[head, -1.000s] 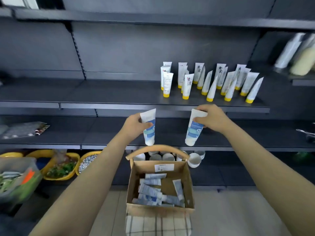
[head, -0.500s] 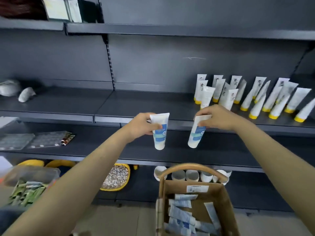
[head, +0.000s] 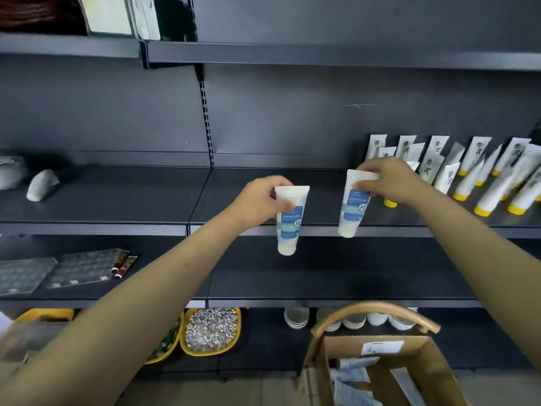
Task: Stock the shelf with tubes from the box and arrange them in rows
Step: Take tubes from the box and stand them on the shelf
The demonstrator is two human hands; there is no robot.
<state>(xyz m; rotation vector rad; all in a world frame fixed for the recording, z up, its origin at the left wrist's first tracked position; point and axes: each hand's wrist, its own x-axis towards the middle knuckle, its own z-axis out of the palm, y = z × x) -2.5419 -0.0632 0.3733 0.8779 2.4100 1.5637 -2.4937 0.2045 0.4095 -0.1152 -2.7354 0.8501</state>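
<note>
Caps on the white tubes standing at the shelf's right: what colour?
Yellow caps, best seen in the head view.

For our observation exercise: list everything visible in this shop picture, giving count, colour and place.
held tubes: two, white and blue, caps down, before the middle shelf
yellow-capped tubes: many, white, in rows, middle shelf, right
box: one, brown cardboard, curved handle, bottom right, spare tubes inside
bowls: at least two, yellow, bottom shelf, left
cups: several, white, bottom shelf
flat packs: several, clear, lower shelf, left
grey bundle: one, middle shelf, left
left hand: pinches one held tube
right hand: pinches the other
</note>
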